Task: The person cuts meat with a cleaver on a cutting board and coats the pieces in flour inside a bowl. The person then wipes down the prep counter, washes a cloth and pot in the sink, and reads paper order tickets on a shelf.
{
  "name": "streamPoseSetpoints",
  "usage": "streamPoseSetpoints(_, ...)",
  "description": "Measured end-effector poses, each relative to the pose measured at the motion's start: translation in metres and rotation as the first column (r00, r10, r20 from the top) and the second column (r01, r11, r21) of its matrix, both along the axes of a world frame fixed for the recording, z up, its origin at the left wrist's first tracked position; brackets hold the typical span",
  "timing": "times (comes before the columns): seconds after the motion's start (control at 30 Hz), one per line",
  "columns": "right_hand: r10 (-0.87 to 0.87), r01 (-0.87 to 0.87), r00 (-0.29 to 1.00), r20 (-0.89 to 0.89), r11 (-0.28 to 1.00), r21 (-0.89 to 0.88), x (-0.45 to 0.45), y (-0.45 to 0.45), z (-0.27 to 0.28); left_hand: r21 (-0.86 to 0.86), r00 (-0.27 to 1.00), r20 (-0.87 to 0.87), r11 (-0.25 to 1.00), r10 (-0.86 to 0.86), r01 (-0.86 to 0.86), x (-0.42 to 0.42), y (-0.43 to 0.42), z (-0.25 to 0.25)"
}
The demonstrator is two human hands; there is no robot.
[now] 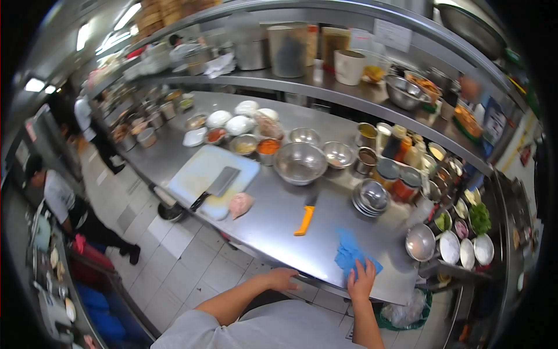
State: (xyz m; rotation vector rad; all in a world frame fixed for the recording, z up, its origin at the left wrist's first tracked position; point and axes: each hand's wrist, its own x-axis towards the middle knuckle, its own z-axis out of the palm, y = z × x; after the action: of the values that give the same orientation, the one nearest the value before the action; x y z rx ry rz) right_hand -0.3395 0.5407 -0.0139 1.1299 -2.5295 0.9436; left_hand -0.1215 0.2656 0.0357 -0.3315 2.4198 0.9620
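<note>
A yellow-handled knife (306,220) lies left of a blue cloth (346,244) on a steel desk (273,209), stacked bowls (370,199) beyond. Farther left, a cutting board (200,164) carries a cleaver (223,181). The right hand (361,280) reaches forward onto the cloth near the desk's front edge; whether its grip is clenched cannot be told. The left hand (283,280), arm bent, is at that edge, grip released.

Pale tiled floor (165,237); long steel shelf (325,92); strip lights (127,16) overhead.
</note>
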Motion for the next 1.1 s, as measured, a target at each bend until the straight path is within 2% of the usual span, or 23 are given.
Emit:
streamPoseSetpoints(0.07,0.05,-0.048,0.997,-0.067,0.998,0.032,-0.003,-0.028,-0.029,-0.055,0.995,-0.041,0.994,0.096,-0.098,0.043,-0.011,-0.024)
streamPoseSetpoints(0.13,0.022,-0.015,0.995,-0.096,0.997,0.077,0.006,-0.034,-0.019,-0.119,0.985,-0.104,0.982,0.134,-0.146,0.066,-0.017,-0.025)
streamPoseSetpoints(0.2,-0.033,0.048,0.991,-0.128,0.992,0.115,0.006,-0.04,-0.012,-0.085,0.98,0.152,0.99,0.127,-0.116,0.076,-0.02,-0.006)
streamPoseSetpoints(0.23,-0.02,0.031,0.994,-0.107,0.994,0.102,0.004,-0.038,-0.013,-0.085,0.982,0.148,0.991,0.114,-0.102,0.069,-0.025,-0.007)
streamPoseSetpoints(0.27,-0.004,0.012,0.997,-0.081,0.995,0.1,0.006,-0.031,-0.017,0.043,0.987,0.111,0.992,0.112,-0.118,0.061,-0.03,-0.01)
streamPoseSetpoints(0.3,-0.014,0.023,0.997,-0.075,0.993,0.117,0.007,-0.026,-0.019,0.178,0.99,0.081,0.975,0.117,-0.13,0.053,-0.028,0.012)
streamPoseSetpoints(0.33,-0.007,0.017,0.996,-0.088,0.994,0.108,0.004,-0.028,-0.021,0.269,0.946,-0.255,0.954,0.202,-0.131,0.035,-0.025,0.033)
streamPoseSetpoints(0.37,0.004,0.006,0.995,-0.104,0.996,0.092,0.005,-0.029,-0.023,0.354,0.814,-0.464,0.916,0.349,-0.191,0.012,-0.014,0.087)
streamPoseSetpoints(0.4,0.004,0.005,0.995,-0.099,0.996,0.093,0.006,-0.029,-0.024,0.448,0.701,-0.565,0.875,0.435,-0.182,-0.01,-0.008,0.135)
streamPoseSetpoints(0.43,0.001,0.007,0.996,-0.09,0.996,0.09,0.006,-0.029,-0.025,0.369,0.538,-0.755,0.921,0.375,-0.125,-0.025,-0.009,0.171)
streamPoseSetpoints(0.5,-0.007,0.015,0.996,-0.084,0.996,0.087,0.006,-0.031,-0.025,0.297,0.437,-0.854,0.954,0.283,-0.036,-0.043,-0.019,0.214)
streamPoseSetpoints(0.53,-0.011,0.02,0.994,-0.106,0.997,0.08,0.007,-0.03,-0.027,0.304,0.44,-0.852,0.952,0.284,-0.028,-0.051,-0.027,0.22)
streamPoseSetpoints(0.57,-0.013,0.023,0.992,-0.125,0.997,0.078,0.008,-0.027,-0.03,0.225,0.501,-0.842,0.974,0.199,-0.009,-0.058,-0.034,0.221)
streamPoseSetpoints(0.6,-0.014,0.026,0.994,-0.112,0.995,0.098,0.011,-0.024,-0.03,0.154,0.565,-0.817,0.988,0.12,0.012,-0.06,-0.038,0.218)
streamPoseSetpoints(0.63,-0.022,0.034,0.992,-0.122,0.995,0.097,0.011,-0.024,-0.032,0.179,0.718,-0.684,0.984,0.129,-0.007,-0.061,-0.042,0.214)
streamPoseSetpoints(0.67,-0.035,0.047,0.99,-0.135,0.995,0.087,0.01,-0.029,-0.033,0.186,0.728,-0.674,0.983,0.127,0.0,-0.062,-0.054,0.192)
streamPoseSetpoints(0.73,-0.052,0.065,0.991,-0.12,0.993,0.1,0.014,-0.029,-0.035,-0.136,0.892,-0.399,0.976,-0.211,0.171,-0.063,-0.099,0.12)
streamPoseSetpoints(0.8,-0.074,0.087,0.989,-0.129,0.991,0.1,0.014,-0.027,-0.034,-0.27,0.992,-0.018,0.956,-0.127,0.117,-0.063,-0.148,0.1)
streamPoseSetpoints(0.87,-0.081,0.098,0.989,-0.126,0.985,0.139,0.016,-0.03,-0.03,-0.379,0.974,-0.16,0.901,0.158,-0.208,-0.055,-0.223,0.035)
streamPoseSetpoints(0.93,-0.099,0.117,0.987,-0.128,0.984,0.138,0.017,-0.03,-0.031,-0.518,0.902,-0.202,0.74,0.381,-0.429,-0.042,-0.259,0.04)
streamPoseSetpoints(0.97,-0.096,0.114,0.987,-0.128,0.984,0.138,0.017,-0.031,-0.03,-0.521,0.909,-0.213,0.745,0.359,-0.416,-0.042,-0.26,0.043)
streamPoseSetpoints(1.07,-0.102,0.123,0.983,-0.155,0.984,0.132,0.016,-0.033,-0.026,-0.611,0.743,-0.382,0.453,0.549,-0.649,-0.013,-0.244,0.036)
streamPoseSetpoints(1.1,-0.125,0.146,0.979,-0.161,0.981,0.125,0.014,-0.035,-0.026,-0.58,0.73,-0.392,0.466,0.559,-0.668,-0.012,-0.26,0.011)
